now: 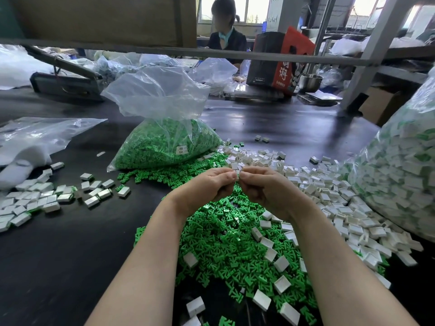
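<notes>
My left hand (207, 189) and my right hand (266, 187) meet above the table, fingertips pressed together around a small white piece (237, 176) that is mostly hidden between them. Below the hands lies a heap of small green plastic parts (223, 243) with white rectangular caps (281, 263) scattered over it. More white caps (329, 203) spread to the right. At the left lies a group of joined white-and-green pieces (42, 198).
An open clear bag of green parts (164, 142) stands behind the hands. A large bag of white caps (400, 184) fills the right edge. Empty clear bags (35, 137) lie at the left. A person (226, 36) sits across the dark table (70, 255), beyond a metal bar (211, 52).
</notes>
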Demonstrator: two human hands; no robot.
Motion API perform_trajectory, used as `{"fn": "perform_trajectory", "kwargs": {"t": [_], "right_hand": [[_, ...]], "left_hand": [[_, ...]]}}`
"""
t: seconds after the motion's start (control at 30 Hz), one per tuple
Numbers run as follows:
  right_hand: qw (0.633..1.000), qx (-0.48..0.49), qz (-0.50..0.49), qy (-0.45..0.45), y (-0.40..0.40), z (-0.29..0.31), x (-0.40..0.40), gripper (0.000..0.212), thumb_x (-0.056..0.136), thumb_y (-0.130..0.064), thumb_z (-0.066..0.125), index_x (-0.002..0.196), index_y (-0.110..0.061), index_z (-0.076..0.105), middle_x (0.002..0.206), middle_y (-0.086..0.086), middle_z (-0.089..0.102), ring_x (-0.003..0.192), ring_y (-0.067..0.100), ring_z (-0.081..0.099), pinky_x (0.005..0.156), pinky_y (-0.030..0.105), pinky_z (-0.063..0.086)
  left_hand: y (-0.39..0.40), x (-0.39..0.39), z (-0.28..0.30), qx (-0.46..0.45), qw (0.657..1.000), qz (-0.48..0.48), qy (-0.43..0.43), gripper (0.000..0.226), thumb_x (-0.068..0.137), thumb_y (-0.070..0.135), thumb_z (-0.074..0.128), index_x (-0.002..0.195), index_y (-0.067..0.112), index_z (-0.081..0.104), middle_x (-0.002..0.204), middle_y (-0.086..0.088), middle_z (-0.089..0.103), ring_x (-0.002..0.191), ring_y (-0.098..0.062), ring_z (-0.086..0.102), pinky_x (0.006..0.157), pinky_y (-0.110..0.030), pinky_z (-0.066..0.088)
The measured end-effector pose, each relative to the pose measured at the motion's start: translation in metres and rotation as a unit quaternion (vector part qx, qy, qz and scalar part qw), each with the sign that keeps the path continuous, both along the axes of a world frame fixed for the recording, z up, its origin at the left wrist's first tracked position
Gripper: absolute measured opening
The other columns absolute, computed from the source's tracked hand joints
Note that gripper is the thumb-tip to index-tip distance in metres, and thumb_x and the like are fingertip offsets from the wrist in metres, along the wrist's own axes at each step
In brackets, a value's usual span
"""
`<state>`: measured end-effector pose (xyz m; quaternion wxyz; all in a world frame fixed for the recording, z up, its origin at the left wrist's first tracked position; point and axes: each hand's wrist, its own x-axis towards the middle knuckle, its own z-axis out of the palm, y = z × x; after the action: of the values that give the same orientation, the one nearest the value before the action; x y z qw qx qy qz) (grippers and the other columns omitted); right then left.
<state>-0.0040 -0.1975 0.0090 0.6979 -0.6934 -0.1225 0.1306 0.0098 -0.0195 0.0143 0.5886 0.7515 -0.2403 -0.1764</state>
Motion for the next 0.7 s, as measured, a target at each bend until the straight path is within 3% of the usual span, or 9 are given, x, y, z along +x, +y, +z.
{"fn": "perform_trajectory", "kwargs": {"t": [0.27,0.47,0.7], "right_hand": [[0.999,-0.024,0.045,-0.011,-0.0037,0.0034,-0.0025,0.020,0.095,-0.011,0.053,0.080,-0.016,0.064,0.064,-0.007,0.048,0.057,0.007,0.036,0.051,0.015,0.031],[0.997,-0.042,0.065,-0.013,-0.0053,0.0035,-0.0022,0.012,0.086,-0.024,0.059,0.076,-0.021,0.066,0.064,-0.007,0.046,0.057,0.006,0.036,0.052,0.015,0.031],[0.996,-0.051,0.068,-0.019,-0.0051,0.0025,-0.0033,0.014,0.087,-0.022,0.059,0.075,-0.024,0.066,0.064,-0.008,0.047,0.057,0.005,0.038,0.054,0.016,0.030]], "left_hand": [[0.0041,-0.0006,0.0032,0.019,0.999,-0.023,0.019,0.018,0.103,0.015,0.040,0.089,0.013,0.050,0.063,0.007,0.038,0.052,-0.003,0.031,0.047,-0.014,0.027],[0.0054,-0.0039,0.0088,0.048,0.998,-0.038,0.011,0.026,0.104,0.014,0.040,0.079,0.017,0.047,0.063,0.005,0.036,0.053,-0.004,0.030,0.050,-0.018,0.025],[0.0070,-0.0047,0.0093,0.085,0.996,-0.037,0.008,0.026,0.104,0.017,0.041,0.078,0.017,0.046,0.062,0.007,0.038,0.053,-0.003,0.031,0.051,-0.017,0.027]]}}
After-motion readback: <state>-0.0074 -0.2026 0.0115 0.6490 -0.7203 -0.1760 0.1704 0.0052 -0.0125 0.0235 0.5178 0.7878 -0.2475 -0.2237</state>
